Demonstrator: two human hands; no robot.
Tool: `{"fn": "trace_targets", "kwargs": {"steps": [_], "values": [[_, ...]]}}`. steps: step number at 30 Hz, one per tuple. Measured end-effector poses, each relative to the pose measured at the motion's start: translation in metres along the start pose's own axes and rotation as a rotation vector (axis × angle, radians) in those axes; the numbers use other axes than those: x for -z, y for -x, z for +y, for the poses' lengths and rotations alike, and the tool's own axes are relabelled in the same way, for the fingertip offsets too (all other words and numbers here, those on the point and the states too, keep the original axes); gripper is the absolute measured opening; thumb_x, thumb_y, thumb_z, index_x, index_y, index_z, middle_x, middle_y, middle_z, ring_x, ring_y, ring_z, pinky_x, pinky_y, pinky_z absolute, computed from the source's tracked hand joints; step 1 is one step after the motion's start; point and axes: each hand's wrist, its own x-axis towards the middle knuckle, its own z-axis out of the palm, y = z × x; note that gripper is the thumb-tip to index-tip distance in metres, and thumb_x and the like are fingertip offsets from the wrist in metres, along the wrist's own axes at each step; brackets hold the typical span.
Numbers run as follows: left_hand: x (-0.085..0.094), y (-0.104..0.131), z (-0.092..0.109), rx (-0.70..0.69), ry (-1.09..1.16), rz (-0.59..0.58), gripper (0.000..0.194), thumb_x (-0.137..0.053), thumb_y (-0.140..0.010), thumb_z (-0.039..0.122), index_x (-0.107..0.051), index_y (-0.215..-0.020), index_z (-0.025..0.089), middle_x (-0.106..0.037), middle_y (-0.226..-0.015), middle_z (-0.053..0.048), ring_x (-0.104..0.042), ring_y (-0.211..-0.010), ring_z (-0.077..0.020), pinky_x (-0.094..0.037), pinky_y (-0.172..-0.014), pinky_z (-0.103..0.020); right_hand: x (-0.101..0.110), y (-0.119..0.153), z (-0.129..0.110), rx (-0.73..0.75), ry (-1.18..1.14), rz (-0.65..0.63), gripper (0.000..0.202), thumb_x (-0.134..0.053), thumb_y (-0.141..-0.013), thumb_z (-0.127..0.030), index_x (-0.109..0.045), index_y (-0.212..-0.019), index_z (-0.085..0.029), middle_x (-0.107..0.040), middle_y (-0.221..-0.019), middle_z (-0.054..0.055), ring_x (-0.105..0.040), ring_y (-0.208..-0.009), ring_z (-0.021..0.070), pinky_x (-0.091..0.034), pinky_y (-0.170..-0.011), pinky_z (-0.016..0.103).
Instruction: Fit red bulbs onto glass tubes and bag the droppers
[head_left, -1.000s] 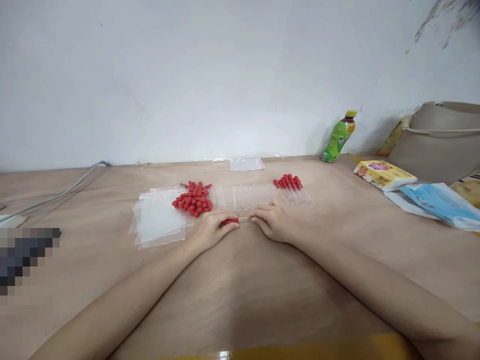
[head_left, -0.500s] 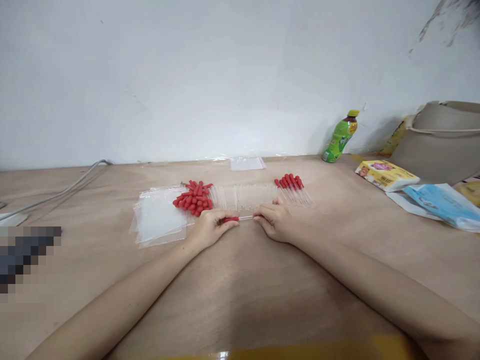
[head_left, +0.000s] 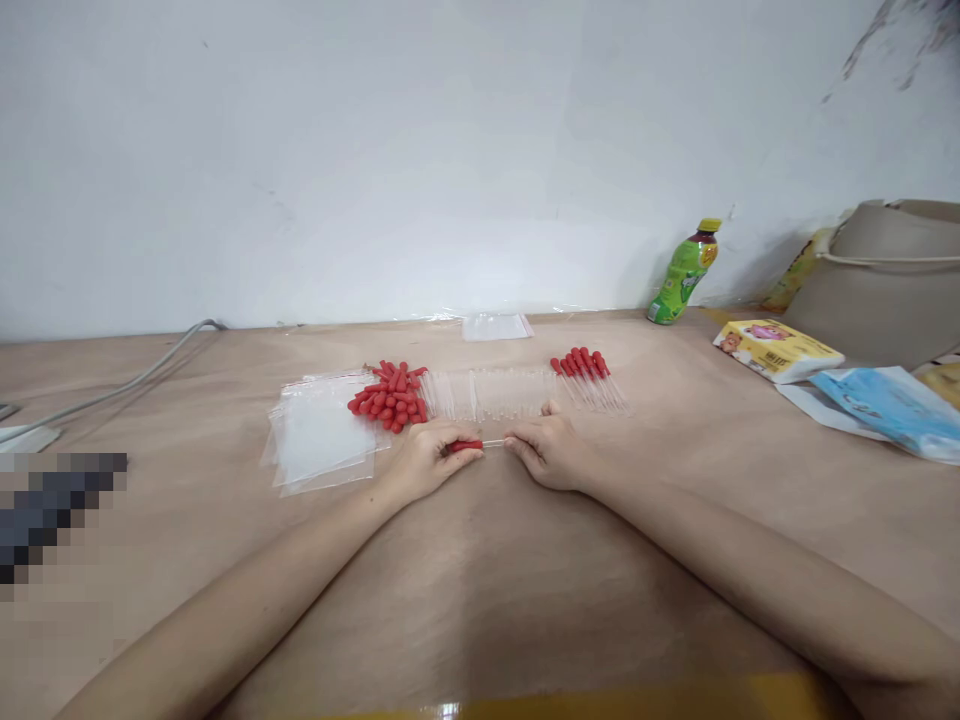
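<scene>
While the left hand's fingers point(head_left: 466, 455) pinch a red rubber bulb point(head_left: 465, 446), the right hand's fingers point(head_left: 520, 441) grip the clear tube point(head_left: 493, 443) level with it, just in front of the row of clear tubes point(head_left: 495, 393) on the bench point(head_left: 450, 600)

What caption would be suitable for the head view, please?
Left hand on red bulb, right hand on clear tube, with row of tubes behind.

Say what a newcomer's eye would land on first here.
Probably the heap of red bulbs, vivid on the brown table, between clear bags and a row of clear tubes. Next, the left hand with a red piece and the right hand on the thin tube, nearer the viewer. Then the green bottle by the wall at right.
</scene>
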Motion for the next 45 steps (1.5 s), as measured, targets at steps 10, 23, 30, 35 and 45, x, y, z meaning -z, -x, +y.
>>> {"fn": "trace_targets", "kwargs": {"steps": [10, 23, 30, 35, 45], "values": [[0.000, 0.001, -0.001, -0.002, -0.021, 0.038, 0.016, -0.057, -0.080, 0.030, -0.066, -0.087, 0.020, -0.068, -0.082, -0.003, -0.061, -0.073, -0.0138, -0.047, -0.066, -0.025, 0.004, -0.006, -0.006, -0.157, -0.129, -0.143, 0.027, -0.038, -0.087, -0.023, -0.053, -0.065, -0.017, -0.060, -0.060, -0.002, -0.047, -0.053, 0.0088, -0.024, -0.071, 0.028], [0.000, 0.000, 0.006, 0.142, -0.127, 0.117, 0.035, -0.059, -0.076, 0.032, -0.052, -0.108, 0.018, -0.055, -0.087, -0.003, -0.053, -0.066, -0.0116, -0.046, -0.062, -0.025, 0.053, -0.018, 0.019, -0.371, -0.089, -0.216, 0.018, -0.048, -0.077, -0.027, -0.064, -0.075, -0.020, -0.064, -0.068, 0.001, -0.053, -0.058, 0.0122, -0.032, -0.054, 0.023], [-0.002, -0.002, 0.008, 0.032, -0.125, -0.101, 0.013, -0.048, -0.083, 0.025, -0.059, -0.081, 0.018, -0.059, -0.076, -0.002, -0.055, -0.069, -0.0129, -0.043, -0.061, -0.024, 0.045, -0.009, 0.073, -0.926, 0.296, 0.048, 0.034, -0.040, -0.081, -0.040, -0.064, -0.072, -0.018, -0.064, -0.073, 0.009, -0.058, -0.074, 0.0227, -0.033, -0.069, 0.033], [-0.002, -0.003, 0.006, 0.054, -0.107, -0.097, 0.012, -0.049, -0.082, 0.025, -0.060, -0.085, 0.019, -0.060, -0.076, -0.001, -0.055, -0.067, -0.0126, -0.043, -0.060, -0.024, 0.029, -0.008, 0.076, -0.905, 0.398, 0.008, 0.034, -0.039, -0.080, -0.038, -0.063, -0.072, -0.015, -0.062, -0.069, 0.011, -0.059, -0.073, 0.0263, -0.031, -0.076, 0.041], [-0.002, -0.003, 0.004, 0.055, -0.089, -0.105, 0.013, -0.050, -0.082, 0.025, -0.060, -0.086, 0.019, -0.058, -0.074, -0.001, -0.053, -0.064, -0.0119, -0.043, -0.059, -0.023, 0.025, -0.008, 0.072, -0.805, 0.436, 0.008, 0.037, -0.037, -0.079, -0.044, -0.061, -0.072, -0.017, -0.062, -0.067, 0.008, -0.057, -0.071, 0.0255, -0.030, -0.075, 0.043]]}}
